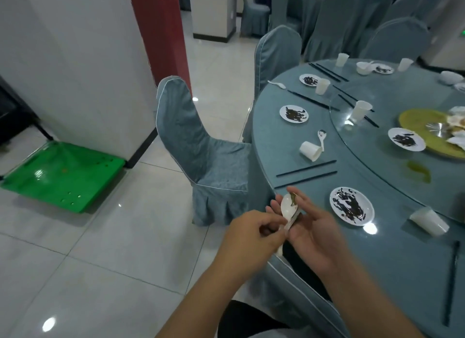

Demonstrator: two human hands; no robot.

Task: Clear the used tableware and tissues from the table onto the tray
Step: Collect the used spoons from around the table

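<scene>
My left hand (254, 233) pinches the handle of a white spoon (288, 206) at the table's near edge. A bit of dark green food clings to the spoon's bowl. My right hand (310, 233) lies open with the palm up, and the spoon rests across its fingers. A dirty small plate (351, 206) sits just right of my hands. Two black chopsticks (305, 173) lie beyond them. A tipped white cup (310, 150) and another spoon (321, 137) lie further back. The green tray (63, 176) lies on the floor at the left.
The round table (392, 242) carries more dirty plates (294, 114), cups (429, 220) and chopsticks (451, 282), with a glass turntable (392, 146) in the middle. A covered chair (201, 149) stands between table and tray. A white pillar (80, 61) rises behind the tray.
</scene>
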